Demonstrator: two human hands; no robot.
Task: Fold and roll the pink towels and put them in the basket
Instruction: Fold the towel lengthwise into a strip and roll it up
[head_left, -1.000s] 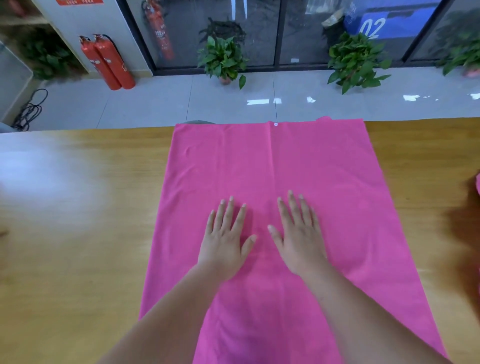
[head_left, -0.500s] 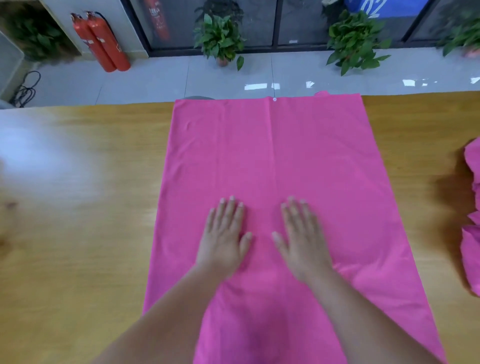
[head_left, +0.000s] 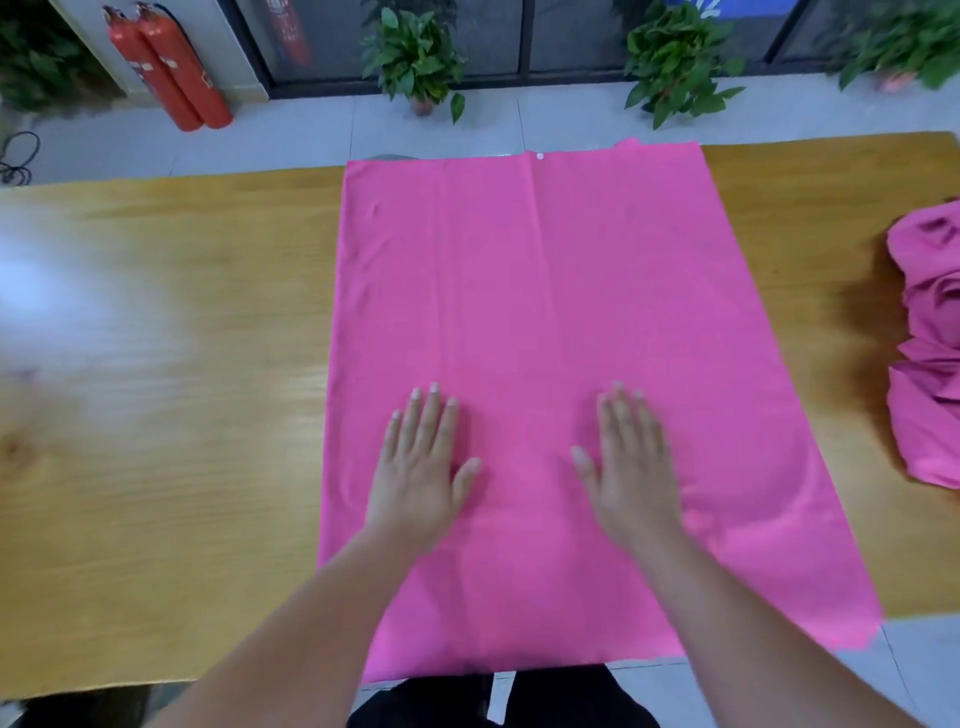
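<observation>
Left hand (head_left: 423, 462), right hand (head_left: 631, 467) flat (fingers straight) on towel (head_left: 545, 291)

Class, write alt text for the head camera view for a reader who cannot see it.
A left hand and right hand lie flat on a pink towel spread over a wooden table; crumpled pink towels sit at the right.

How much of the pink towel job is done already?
Barely started. Done: one pink towel lies spread flat on the table. In hand: the left hand and right hand press flat on it, fingers straight. Left: folding, rolling, then the crumpled pink pile at the right edge. No rolled towel or basket is in view.
</observation>
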